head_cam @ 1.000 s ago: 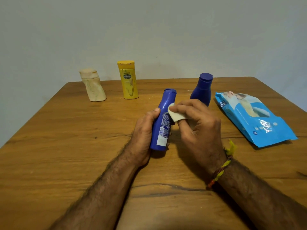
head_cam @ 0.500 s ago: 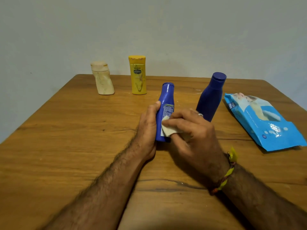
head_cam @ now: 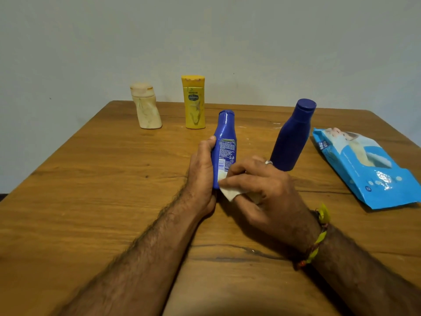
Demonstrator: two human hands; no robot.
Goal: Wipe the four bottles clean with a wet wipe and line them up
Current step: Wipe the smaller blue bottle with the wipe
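Observation:
My left hand (head_cam: 201, 169) grips a slim blue bottle (head_cam: 224, 137) upright at the table's middle, its printed label facing me. My right hand (head_cam: 264, 190) presses a folded white wet wipe (head_cam: 230, 193) against the bottle's lower part. A darker blue bottle (head_cam: 292, 135) stands just right of it, untouched. At the far left stand a cream marbled bottle (head_cam: 147, 109) and a yellow bottle (head_cam: 194, 102), side by side near the table's back edge.
A blue pack of wet wipes (head_cam: 366, 165) lies flat at the right side of the wooden table (head_cam: 91, 190). A pale wall rises right behind the table's back edge.
My right hand has slid the wipe down the slim blue bottle from near its neck to its base. The left hand keeps its hold; the bottle now stands more upright.

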